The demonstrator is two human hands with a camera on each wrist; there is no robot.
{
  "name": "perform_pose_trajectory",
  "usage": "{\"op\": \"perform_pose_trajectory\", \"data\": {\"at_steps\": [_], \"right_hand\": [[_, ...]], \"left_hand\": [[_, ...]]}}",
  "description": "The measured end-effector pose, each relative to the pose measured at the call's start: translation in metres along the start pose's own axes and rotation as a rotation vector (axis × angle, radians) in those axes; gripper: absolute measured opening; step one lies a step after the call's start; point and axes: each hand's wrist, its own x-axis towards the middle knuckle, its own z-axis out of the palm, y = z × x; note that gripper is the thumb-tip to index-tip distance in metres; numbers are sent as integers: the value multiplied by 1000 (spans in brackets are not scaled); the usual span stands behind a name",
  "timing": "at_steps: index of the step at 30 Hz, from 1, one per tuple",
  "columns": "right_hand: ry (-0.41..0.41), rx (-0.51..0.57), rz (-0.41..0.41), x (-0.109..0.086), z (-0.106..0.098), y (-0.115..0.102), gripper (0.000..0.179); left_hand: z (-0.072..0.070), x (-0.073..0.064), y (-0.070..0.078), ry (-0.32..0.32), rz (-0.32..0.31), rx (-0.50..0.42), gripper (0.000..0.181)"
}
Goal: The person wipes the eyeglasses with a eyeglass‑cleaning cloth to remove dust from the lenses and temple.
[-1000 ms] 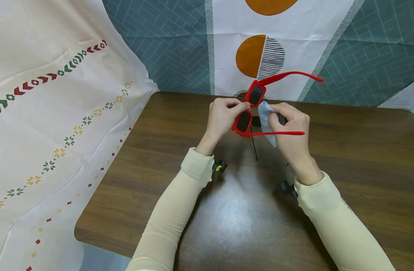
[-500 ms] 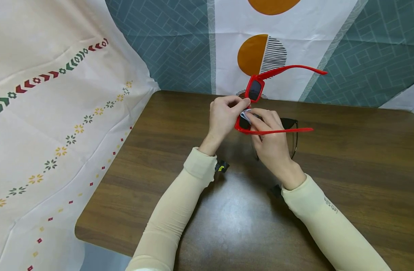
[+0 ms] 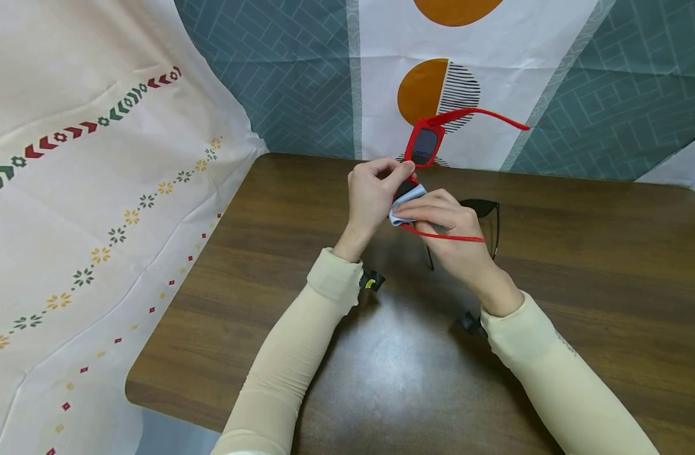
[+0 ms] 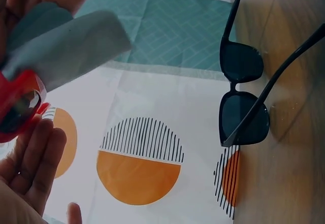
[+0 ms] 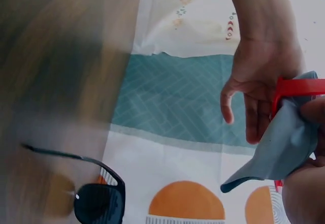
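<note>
Red-framed sunglasses (image 3: pixel 424 144) with dark lenses are held up over the table, their temples pointing right. My left hand (image 3: pixel 371 193) pinches them at the bridge between thumb and fingers. A light blue cleaning cloth (image 3: pixel 405 205) is folded over the nearer lens, and my right hand (image 3: pixel 452 230) grips it there, fingers pressing it to the lens. That lens is mostly hidden by the cloth. In the left wrist view the cloth (image 4: pixel 76 46) hangs beside the red frame (image 4: pixel 20 104); in the right wrist view it droops below the red temple (image 5: pixel 302 88).
A pair of black sunglasses (image 4: pixel 242 115) stands on the wooden table (image 3: pixel 256 253) behind my right hand, temples toward me. A patterned cloth (image 3: pixel 302 82) hangs along the table's far edge, and a cream cloth (image 3: pixel 97 189) drapes at the left.
My right hand has brought the cloth leftward onto the nearer lens, then slid it down toward that lens's outer end. The red sunglasses have tilted slightly in my left hand.
</note>
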Motion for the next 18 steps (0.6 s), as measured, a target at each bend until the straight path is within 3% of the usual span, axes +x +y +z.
{"op": "perform_pose_trajectory", "data": {"at_steps": [5,9,13,15,18], "right_hand": [[-13,39,62,0,-2,1,32],[-1,79,215,4,-14,-2,24],[156,147,412,7,-27,-10,20],[260,129,423,9,-28,-14,21],[315,27,303,7,-20,-16,22]], "left_hand": [[-3,1,0,-15,-10,19,24],[-3,2,-3,-31,-15,19,24],[-2,1,-6,-32,-30,-4,24],[-2,1,-7,-26,-33,-13,24],[-1,0,-7,-21,-20,-1,24]]}}
